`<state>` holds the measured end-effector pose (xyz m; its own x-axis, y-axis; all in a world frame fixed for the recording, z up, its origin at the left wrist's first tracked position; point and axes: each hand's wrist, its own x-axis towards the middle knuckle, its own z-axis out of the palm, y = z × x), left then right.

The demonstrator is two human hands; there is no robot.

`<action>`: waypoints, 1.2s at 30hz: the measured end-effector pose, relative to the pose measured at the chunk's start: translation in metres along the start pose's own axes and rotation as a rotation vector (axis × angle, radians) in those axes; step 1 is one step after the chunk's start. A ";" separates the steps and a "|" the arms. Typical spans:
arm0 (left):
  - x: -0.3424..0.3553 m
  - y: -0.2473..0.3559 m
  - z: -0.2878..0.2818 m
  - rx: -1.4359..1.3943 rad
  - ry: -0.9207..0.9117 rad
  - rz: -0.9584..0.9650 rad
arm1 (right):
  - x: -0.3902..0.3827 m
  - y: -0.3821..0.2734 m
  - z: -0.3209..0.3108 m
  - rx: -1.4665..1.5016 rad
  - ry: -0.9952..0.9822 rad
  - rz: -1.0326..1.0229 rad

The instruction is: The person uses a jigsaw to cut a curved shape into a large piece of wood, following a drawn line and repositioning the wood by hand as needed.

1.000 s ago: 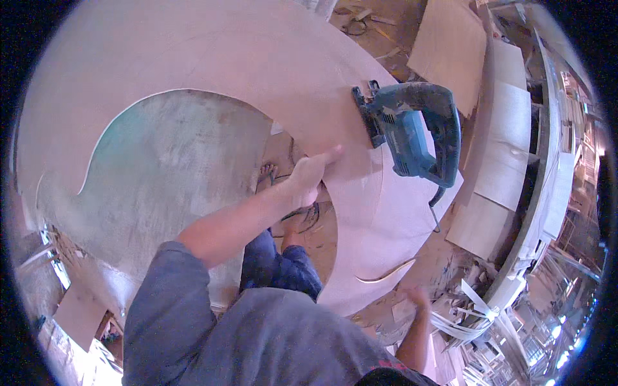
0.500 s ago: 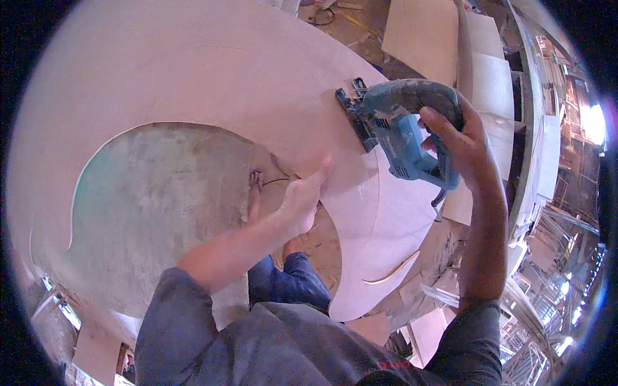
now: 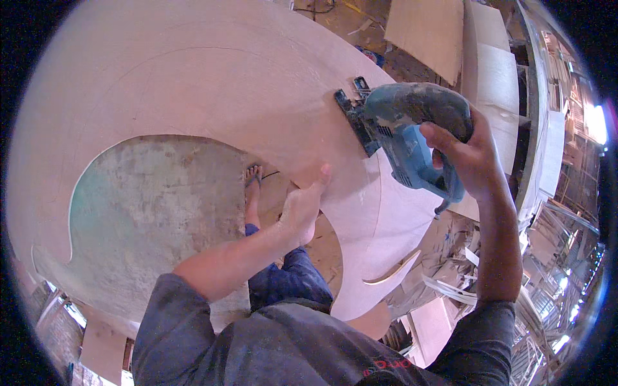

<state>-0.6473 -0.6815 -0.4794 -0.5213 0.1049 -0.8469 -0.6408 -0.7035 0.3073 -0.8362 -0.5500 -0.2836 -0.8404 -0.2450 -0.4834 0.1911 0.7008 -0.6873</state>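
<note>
My right hand (image 3: 475,151) is wrapped round the handle of a blue-green jigsaw (image 3: 409,145). The saw's dark base plate (image 3: 356,122) is on the large pale plywood sheet (image 3: 257,83), close to its far right edge; the blade is hidden. At the inner curved cutout, my left hand (image 3: 301,209) grips the sheet's edge, thumb on top and the other fingers mostly out of sight below. A thin curved line (image 3: 377,215) runs down the sheet from near the saw. On the narrow tail of the sheet lies a slim curved offcut (image 3: 393,269).
Under the cutout is a worn grey-green board (image 3: 161,193). My bare foot (image 3: 253,174) stands beside it, near a thin dark cord. Beyond the saw are more wooden panels (image 3: 425,32) and scattered scraps. Stacked timber strips (image 3: 547,321) fill the far right.
The jigsaw and my right hand sit slightly further right and lower in the picture. My left hand keeps its grip. More of my foot shows through the cutout as the view shifts.
</note>
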 end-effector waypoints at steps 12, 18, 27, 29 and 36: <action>0.004 -0.006 -0.004 -0.010 -0.031 0.059 | 0.001 -0.003 0.003 0.001 0.011 -0.011; 0.004 -0.009 -0.003 -0.039 -0.047 0.020 | -0.001 -0.005 0.003 -0.004 0.032 -0.013; -0.005 0.000 0.001 -0.032 -0.039 0.064 | -0.001 -0.005 0.007 -0.036 0.063 -0.026; -0.005 0.001 -0.002 0.024 -0.049 0.046 | 0.000 -0.005 0.007 -0.038 0.071 -0.027; 0.000 -0.006 -0.003 -0.001 -0.087 0.097 | 0.002 -0.003 0.006 -0.028 0.056 -0.038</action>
<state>-0.6419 -0.6795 -0.4827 -0.6275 0.0970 -0.7726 -0.5846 -0.7141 0.3851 -0.8355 -0.5566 -0.2853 -0.8739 -0.2349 -0.4255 0.1443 0.7106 -0.6887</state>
